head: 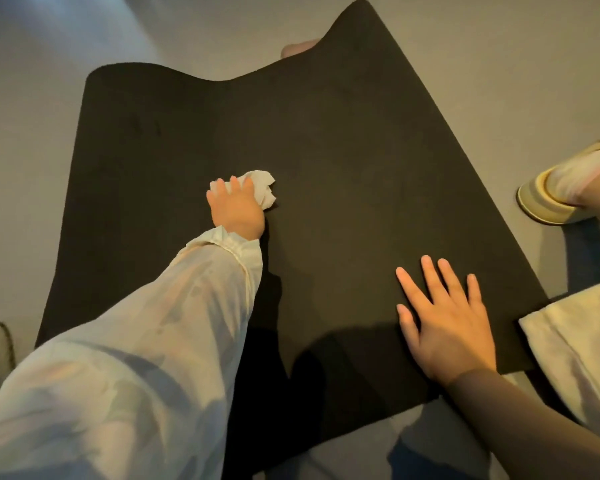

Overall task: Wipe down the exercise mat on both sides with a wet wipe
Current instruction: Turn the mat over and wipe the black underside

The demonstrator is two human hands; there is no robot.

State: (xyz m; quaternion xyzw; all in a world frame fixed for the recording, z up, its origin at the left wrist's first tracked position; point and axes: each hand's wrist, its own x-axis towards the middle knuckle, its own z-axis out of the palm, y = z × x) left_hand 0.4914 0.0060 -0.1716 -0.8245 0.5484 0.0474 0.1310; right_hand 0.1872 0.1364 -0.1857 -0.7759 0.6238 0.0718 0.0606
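Exercise mat [343, 140] lies spread on the floor, the left hand [235, 206] holding a crumpled wet wipe [262, 187] mid-mat, the right hand [445, 320] flat and splayed near its right edge: wiping this face, apparently; next, sweep toward unwiped areas.

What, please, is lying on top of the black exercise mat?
On the exercise mat the left hand presses a crumpled wet wipe, and the right hand rests flat. Whatever lies beneath the mat is covered.

Matt black foam mat [326, 140], crumpled white paper wipe [262, 187], sheer cloth sleeve [174, 323]
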